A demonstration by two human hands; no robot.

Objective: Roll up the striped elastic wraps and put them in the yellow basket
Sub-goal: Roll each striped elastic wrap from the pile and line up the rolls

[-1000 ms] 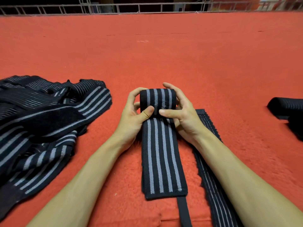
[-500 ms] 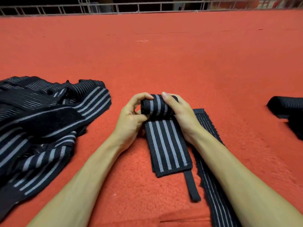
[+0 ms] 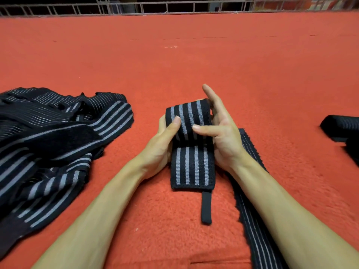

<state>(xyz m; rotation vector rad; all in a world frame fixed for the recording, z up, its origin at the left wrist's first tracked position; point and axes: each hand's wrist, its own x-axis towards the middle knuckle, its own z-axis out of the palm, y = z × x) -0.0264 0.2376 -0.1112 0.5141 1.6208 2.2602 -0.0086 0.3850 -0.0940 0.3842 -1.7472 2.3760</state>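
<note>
A black wrap with grey stripes (image 3: 191, 167) lies in front of me on the red carpet, its far end wound into a thick roll (image 3: 187, 118). My left hand (image 3: 161, 142) grips the roll from the left, thumb on top. My right hand (image 3: 221, 133) holds the roll's right side with thumb pressed on the front and index finger raised straight. A short flat tail with a thin black strap (image 3: 206, 207) trails toward me. The yellow basket is out of view.
A heap of unrolled striped wraps (image 3: 48, 152) lies at the left. Another flat wrap (image 3: 250, 210) runs under my right forearm. A dark rolled wrap (image 3: 342, 131) sits at the right edge. A metal railing (image 3: 174, 6) borders the carpet's far side.
The roll has grown thicker and the flat tail shorter. The strap has slid toward the roll. My right index finger has lifted off.
</note>
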